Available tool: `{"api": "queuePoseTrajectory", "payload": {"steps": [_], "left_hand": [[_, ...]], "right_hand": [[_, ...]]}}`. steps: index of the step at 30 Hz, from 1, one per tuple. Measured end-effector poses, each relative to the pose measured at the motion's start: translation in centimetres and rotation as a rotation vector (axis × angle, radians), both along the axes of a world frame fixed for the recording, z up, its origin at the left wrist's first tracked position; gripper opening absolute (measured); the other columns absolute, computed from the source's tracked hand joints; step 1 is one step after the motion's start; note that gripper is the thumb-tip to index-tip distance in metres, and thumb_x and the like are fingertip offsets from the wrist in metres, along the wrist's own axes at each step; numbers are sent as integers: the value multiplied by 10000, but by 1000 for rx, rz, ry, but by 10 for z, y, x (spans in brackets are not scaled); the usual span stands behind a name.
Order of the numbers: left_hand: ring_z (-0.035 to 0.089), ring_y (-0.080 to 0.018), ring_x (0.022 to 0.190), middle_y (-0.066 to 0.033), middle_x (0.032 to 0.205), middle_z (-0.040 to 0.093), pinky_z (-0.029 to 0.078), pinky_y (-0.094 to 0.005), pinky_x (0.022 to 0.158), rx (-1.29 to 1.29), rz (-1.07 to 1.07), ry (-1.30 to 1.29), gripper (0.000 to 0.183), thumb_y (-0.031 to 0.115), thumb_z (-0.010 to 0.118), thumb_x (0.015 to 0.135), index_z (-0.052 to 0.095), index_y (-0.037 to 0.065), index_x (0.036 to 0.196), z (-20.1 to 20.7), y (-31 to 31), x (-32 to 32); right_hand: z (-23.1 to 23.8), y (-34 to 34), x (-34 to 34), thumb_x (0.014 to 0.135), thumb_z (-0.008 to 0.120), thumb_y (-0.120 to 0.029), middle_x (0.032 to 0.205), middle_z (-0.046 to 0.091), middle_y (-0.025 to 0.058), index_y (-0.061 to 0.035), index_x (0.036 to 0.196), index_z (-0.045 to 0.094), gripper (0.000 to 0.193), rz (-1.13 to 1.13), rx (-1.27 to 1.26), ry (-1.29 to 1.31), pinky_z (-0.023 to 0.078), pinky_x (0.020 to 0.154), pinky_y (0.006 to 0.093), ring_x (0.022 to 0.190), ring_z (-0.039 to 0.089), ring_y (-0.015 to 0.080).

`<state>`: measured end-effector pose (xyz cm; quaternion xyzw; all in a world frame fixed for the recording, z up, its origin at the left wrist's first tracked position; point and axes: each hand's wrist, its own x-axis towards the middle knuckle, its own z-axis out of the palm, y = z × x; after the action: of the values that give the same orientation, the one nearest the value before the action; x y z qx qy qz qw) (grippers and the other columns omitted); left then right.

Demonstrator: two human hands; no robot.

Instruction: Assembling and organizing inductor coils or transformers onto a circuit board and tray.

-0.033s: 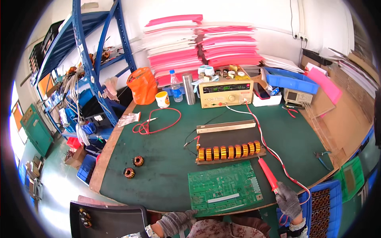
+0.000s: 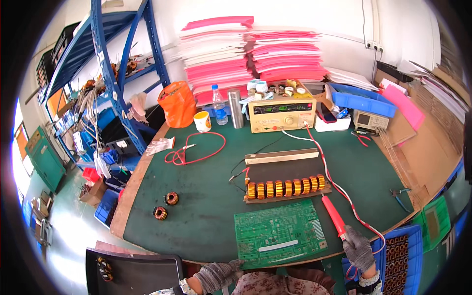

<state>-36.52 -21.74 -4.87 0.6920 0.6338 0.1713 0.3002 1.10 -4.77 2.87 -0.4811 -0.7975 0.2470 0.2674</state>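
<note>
My right hand (image 2: 359, 250), in a grey glove, is closed around the thick red handle of a test probe (image 2: 334, 215). Its thin tip points toward the right end of a row of copper-wound toroid coils (image 2: 288, 188) on a flat board. A red-and-white lead runs from the probe to a beige bench tester (image 2: 281, 115) with a lit display. My left hand (image 2: 217, 276), also gloved, lies at the table's front edge with fingers stretched to the right. Its fingertips are by the near left corner of a green circuit board (image 2: 278, 223); whether they touch it is unclear.
Two loose toroid coils (image 2: 171, 198) lie on the left of the green table (image 2: 196, 236). A black tray (image 2: 135, 275) sits at lower left, a blue crate of coils (image 2: 413, 260) at lower right. Pliers (image 2: 400, 199), a red cable (image 2: 223, 146), cup (image 2: 202, 121) and bottle (image 2: 219, 108) lie around.
</note>
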Motion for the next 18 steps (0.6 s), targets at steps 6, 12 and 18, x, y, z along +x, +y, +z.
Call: {"api": "queuePoseTrajectory", "payload": {"steps": [6,12,18], "left_hand": [[618,-252,750,-139,915,622,502,-324,663,-233,30,-205,483,169,564,883,388,96,1326,43,16,6],[633,-248,890,-138,998,625,503,-319,769,-72,-35,-561,516,123,571,880,374,96,1356,40,19,16],[602,-298,850,-144,947,623,487,-354,762,304,-189,-418,367,121,599,846,551,67,1205,74,28,16]], "right_hand": [[-1,1,-1,762,543,-51,963,563,228,-22,1233,487,475,3,14,-48,481,719,400,829,584,385],[2,-1,-5,767,530,-39,944,560,226,-23,1236,487,471,-45,-16,-68,476,679,397,771,584,375],[6,0,-11,766,535,-43,1021,564,242,-31,1247,476,485,28,84,-85,484,726,408,857,583,403]]}}
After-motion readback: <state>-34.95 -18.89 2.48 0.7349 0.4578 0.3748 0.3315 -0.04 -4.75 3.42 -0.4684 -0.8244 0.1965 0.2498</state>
